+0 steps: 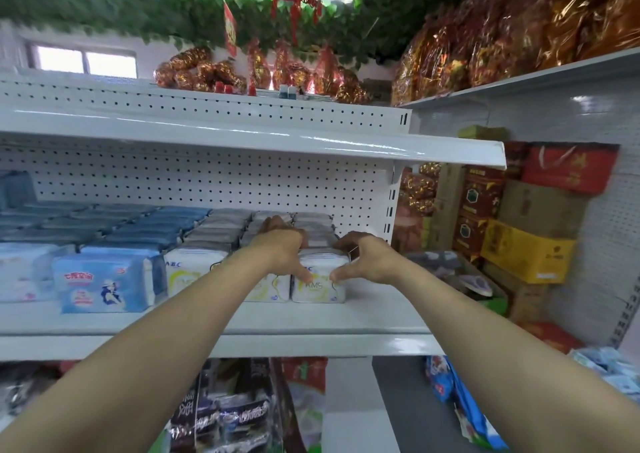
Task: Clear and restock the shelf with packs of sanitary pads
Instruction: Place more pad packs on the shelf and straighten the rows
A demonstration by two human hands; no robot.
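Both hands are gripping one white soft-plastic pack of sanitary pads [320, 284]: I'm seeing the left hand [287, 251] curling over its top, the right hand [367, 258] clasping its right side. It's standing at the front row's right end on the white metal shelf [311, 319].

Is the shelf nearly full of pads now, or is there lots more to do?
Mostly done, it seems: rows of blue packs and white ones fill the shelf from its left end. In hand: the left hand and right hand both grip the rightmost white pack at the front. Left: the bare stretch of shelf to its right could perhaps take more.
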